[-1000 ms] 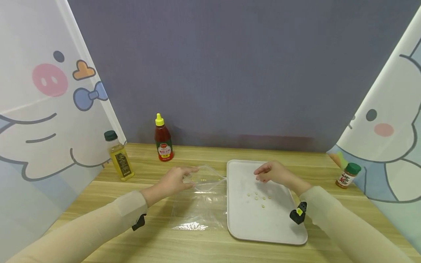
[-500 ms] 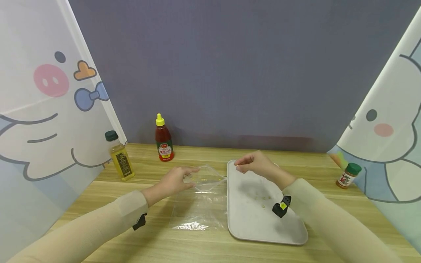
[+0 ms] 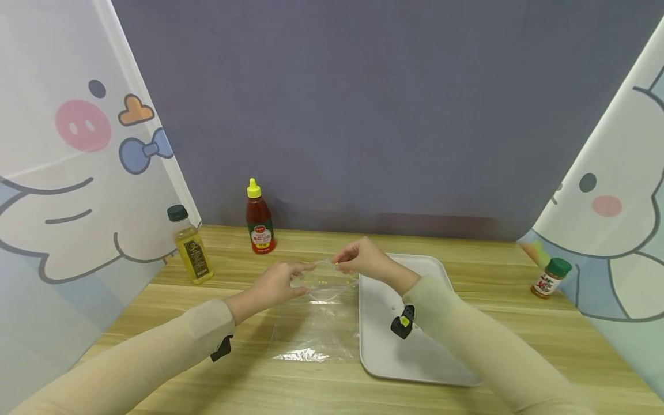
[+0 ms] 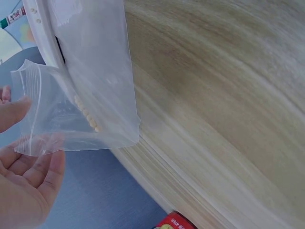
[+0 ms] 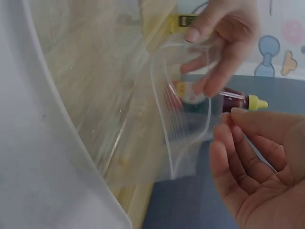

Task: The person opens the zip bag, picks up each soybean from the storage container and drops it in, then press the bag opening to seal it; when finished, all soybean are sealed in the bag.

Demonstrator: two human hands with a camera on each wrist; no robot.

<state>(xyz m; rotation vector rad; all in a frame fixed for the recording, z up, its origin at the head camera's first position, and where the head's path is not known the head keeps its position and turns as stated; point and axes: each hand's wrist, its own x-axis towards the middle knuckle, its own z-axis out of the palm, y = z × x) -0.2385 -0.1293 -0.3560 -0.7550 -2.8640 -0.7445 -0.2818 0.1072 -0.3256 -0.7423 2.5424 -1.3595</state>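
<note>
My left hand holds the mouth of a clear zip-lock bag apart, thumb on one rim and fingers on the other. Inside the bag, several small pale-yellow kernels lie in a row along a fold. My right hand is over the bag's mouth at its right end. Its thumb and index fingertips pinch one tiny kernel, mostly hidden by the fingers. A white tray lies right beside the bag, with a kernel showing on it; my right forearm covers part of it.
A sauce bottle with a yellow tip stands behind the left hand. Further left is an oil bottle with a dark green cap. A green-lidded spice jar stands far right. A grey wall closes off the back of the wooden table.
My right hand has moved left from above the tray to the bag's mouth, fingertips still pinched together. My left hand and the bag have stayed in place.
</note>
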